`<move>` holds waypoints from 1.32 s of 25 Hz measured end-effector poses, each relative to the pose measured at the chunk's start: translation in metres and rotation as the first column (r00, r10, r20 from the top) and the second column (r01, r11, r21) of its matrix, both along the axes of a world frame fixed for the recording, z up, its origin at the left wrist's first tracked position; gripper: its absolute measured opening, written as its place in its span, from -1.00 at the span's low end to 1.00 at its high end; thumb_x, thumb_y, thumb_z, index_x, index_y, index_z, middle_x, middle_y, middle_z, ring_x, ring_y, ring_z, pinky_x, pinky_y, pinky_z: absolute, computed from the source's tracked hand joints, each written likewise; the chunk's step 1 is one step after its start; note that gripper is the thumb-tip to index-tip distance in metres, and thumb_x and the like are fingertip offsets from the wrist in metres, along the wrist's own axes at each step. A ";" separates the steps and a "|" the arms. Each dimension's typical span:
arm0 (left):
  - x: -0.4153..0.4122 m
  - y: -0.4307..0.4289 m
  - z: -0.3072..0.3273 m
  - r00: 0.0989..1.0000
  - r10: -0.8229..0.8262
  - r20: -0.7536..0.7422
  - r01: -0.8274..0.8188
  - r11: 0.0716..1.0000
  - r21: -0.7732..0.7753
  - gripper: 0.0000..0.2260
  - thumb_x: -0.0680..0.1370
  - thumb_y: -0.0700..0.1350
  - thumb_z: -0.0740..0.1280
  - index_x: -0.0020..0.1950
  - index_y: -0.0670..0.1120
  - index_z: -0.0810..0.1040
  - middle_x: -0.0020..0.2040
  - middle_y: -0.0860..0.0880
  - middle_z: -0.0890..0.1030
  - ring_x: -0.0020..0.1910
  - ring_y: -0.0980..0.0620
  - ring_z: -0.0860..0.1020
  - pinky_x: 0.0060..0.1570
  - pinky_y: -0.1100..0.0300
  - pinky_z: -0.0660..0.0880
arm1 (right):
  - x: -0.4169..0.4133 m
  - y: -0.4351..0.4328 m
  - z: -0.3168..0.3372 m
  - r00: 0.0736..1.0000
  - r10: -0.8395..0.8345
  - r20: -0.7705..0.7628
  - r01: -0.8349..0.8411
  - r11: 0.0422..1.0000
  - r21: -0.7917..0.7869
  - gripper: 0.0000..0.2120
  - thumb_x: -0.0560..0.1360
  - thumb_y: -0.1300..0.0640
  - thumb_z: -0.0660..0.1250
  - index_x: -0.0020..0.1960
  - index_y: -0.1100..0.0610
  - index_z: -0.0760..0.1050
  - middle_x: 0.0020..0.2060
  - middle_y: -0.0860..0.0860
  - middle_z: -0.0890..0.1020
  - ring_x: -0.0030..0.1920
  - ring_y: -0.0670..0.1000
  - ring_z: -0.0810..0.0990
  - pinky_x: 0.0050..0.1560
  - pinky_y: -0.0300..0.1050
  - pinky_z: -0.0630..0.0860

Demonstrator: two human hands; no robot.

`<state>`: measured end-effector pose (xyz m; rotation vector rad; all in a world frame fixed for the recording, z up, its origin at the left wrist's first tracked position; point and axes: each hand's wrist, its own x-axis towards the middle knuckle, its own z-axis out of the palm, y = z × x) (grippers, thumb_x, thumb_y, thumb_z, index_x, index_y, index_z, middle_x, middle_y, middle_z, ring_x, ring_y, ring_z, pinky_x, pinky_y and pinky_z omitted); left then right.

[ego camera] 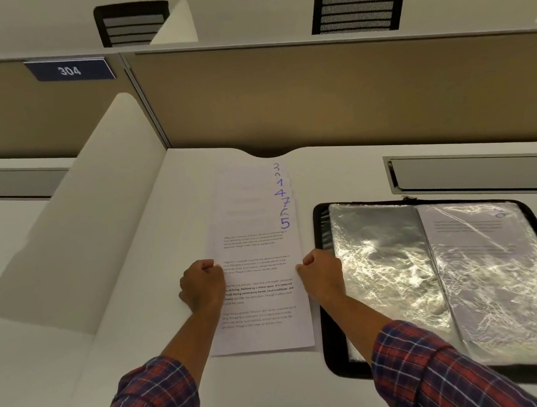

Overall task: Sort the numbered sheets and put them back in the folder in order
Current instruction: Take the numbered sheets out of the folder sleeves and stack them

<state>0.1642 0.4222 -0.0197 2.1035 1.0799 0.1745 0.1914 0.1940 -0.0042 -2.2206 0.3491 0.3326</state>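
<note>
Fanned stack of numbered sheets [265, 334] flat at centre of white desk [165, 365], long side running away from the camera. Blue handwritten digits down the right corners, far to near: 3, one half-hidden digit, 1, 4, 7, 6, 5. Sheet 5 on top, printed text facing up.

Left hand [201, 286]: fingers curled, thumb on the paper, pinching the stack's left edge about mid-length. Right hand [323, 274]: same on the right edge, fingers curled under, thumb on the paper. Plaid sleeves on both arms.

Black zip folder [335, 359] lying open just right of the stack, edge near the sheets, right forearm crossing its left border. Shiny clear sleeves inside; one printed sheet [471, 237] in the right-hand sleeve, number unreadable.

Beige partition [314, 91] behind, plate "304" [69, 71] upper left, cable hatch [480, 169] beyond the folder.
</note>
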 end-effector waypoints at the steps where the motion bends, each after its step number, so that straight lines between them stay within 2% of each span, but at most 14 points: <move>1: 0.000 0.001 0.000 1.000 -0.002 -0.002 0.002 1.000 0.002 -0.79 0.58 -0.15 0.37 0.18 -0.07 0.70 0.10 -0.07 0.72 0.06 -0.12 0.64 0.34 -0.16 0.46 | 0.000 0.000 0.000 1.000 0.009 0.002 -0.009 1.000 -0.004 -0.91 0.54 0.16 0.46 -0.09 0.14 0.57 -0.19 -0.04 0.63 -0.23 -0.12 0.59 -0.32 -0.28 0.45; 5: 0.002 0.005 -0.001 1.000 -0.023 0.003 0.023 1.000 0.007 -0.77 0.58 -0.13 0.41 0.23 -0.06 0.66 0.16 -0.08 0.69 0.13 -0.12 0.62 0.36 -0.18 0.44 | -0.004 0.000 0.002 0.999 0.026 0.021 -0.027 1.000 0.010 -0.84 0.53 0.13 0.49 -0.06 0.16 0.54 -0.18 0.00 0.62 -0.19 -0.03 0.62 -0.27 -0.25 0.52; 8: 0.001 0.003 0.000 0.987 -0.145 -0.075 0.153 0.980 0.126 -0.60 0.59 0.00 0.45 0.39 -0.07 0.55 0.33 -0.15 0.57 0.30 -0.19 0.53 0.36 -0.20 0.44 | -0.010 -0.004 0.005 0.992 0.053 0.118 -0.056 0.998 0.015 -0.82 0.56 0.11 0.48 0.05 0.16 0.52 -0.08 -0.02 0.58 -0.11 -0.04 0.59 -0.22 -0.32 0.45; 10: -0.001 -0.004 0.003 0.966 -0.219 -0.137 0.246 0.941 0.230 -0.50 0.59 0.08 0.43 0.47 -0.08 0.48 0.43 -0.17 0.48 0.40 -0.22 0.44 0.40 -0.21 0.38 | -0.016 -0.012 0.005 0.974 0.095 0.206 -0.093 0.995 -0.018 -0.74 0.59 0.06 0.44 0.20 0.15 0.52 0.10 0.02 0.57 0.06 0.01 0.57 -0.02 -0.24 0.49; 12: -0.003 -0.017 0.007 0.946 -0.281 -0.163 0.319 0.898 0.303 -0.44 0.62 0.14 0.38 0.54 -0.09 0.41 0.53 -0.17 0.39 0.51 -0.21 0.34 0.47 -0.20 0.27 | -0.021 -0.024 0.004 0.954 0.174 0.244 -0.139 0.978 -0.157 -0.58 0.61 0.00 0.39 0.40 0.15 0.47 0.32 0.07 0.54 0.30 0.10 0.52 0.29 -0.03 0.50; 13: -0.004 -0.025 0.008 0.931 -0.321 -0.174 0.362 0.874 0.324 -0.41 0.63 0.17 0.34 0.57 -0.10 0.38 0.57 -0.17 0.34 0.55 -0.20 0.29 0.51 -0.20 0.22 | -0.023 -0.032 0.004 0.944 0.220 0.246 -0.160 0.957 -0.244 -0.50 0.63 -0.03 0.36 0.49 0.17 0.42 0.43 0.10 0.49 0.43 0.13 0.45 0.42 0.04 0.41; 15: -0.005 -0.045 0.010 0.890 -0.419 -0.181 0.456 0.810 0.369 -0.37 0.63 0.20 0.31 0.59 -0.13 0.34 0.61 -0.18 0.28 0.60 -0.21 0.23 0.54 -0.21 0.17 | -0.030 -0.052 0.007 0.929 0.279 0.245 -0.183 0.918 -0.352 -0.39 0.65 -0.07 0.31 0.59 0.20 0.29 0.58 0.15 0.34 0.58 0.15 0.28 0.55 0.09 0.25; 20: -0.009 -0.112 0.015 0.775 -0.605 -0.184 0.614 0.652 0.444 -0.33 0.64 0.26 0.22 0.61 -0.14 0.29 0.64 -0.22 0.23 0.63 -0.23 0.16 0.58 -0.21 0.11 | -0.056 -0.114 0.006 0.910 0.347 0.227 -0.203 0.850 -0.487 -0.33 0.68 -0.12 0.20 0.67 0.16 0.12 0.67 0.14 0.12 0.66 0.15 0.07 0.63 0.09 0.05; 23: -0.011 -0.161 0.019 0.709 -0.675 -0.206 0.684 0.585 0.437 -0.29 0.65 0.30 0.17 0.66 -0.10 0.18 0.68 -0.17 0.12 0.67 -0.18 0.05 0.63 -0.17 0.03 | -0.070 -0.160 0.002 0.919 0.342 0.197 -0.190 0.820 -0.540 -0.30 0.67 -0.15 0.18 0.67 0.18 0.08 0.68 0.14 0.08 0.67 0.16 0.06 0.65 0.15 0.09; 28: -0.018 -0.240 0.017 0.597 -0.775 -0.209 0.757 0.456 0.469 -0.25 0.61 0.36 0.07 0.66 -0.10 0.22 0.67 -0.18 0.16 0.67 -0.18 0.08 0.62 -0.18 0.08 | -0.094 -0.253 -0.006 0.967 0.197 0.163 -0.074 0.825 -0.560 -0.24 0.65 -0.16 0.20 0.67 0.26 0.07 0.67 0.20 0.10 0.66 0.21 0.11 0.63 0.19 0.14; 33: -0.039 -0.307 0.008 0.481 -0.835 -0.267 0.840 0.352 0.412 -0.24 0.64 0.36 0.07 0.70 -0.05 0.04 0.71 -0.13 -0.04 0.69 -0.12 -0.11 0.65 -0.11 -0.10 | -0.126 -0.336 -0.016 0.991 -0.012 0.131 0.088 0.803 -0.590 -0.20 0.66 -0.19 0.20 0.65 0.33 0.08 0.65 0.26 0.11 0.65 0.26 0.11 0.61 0.26 0.16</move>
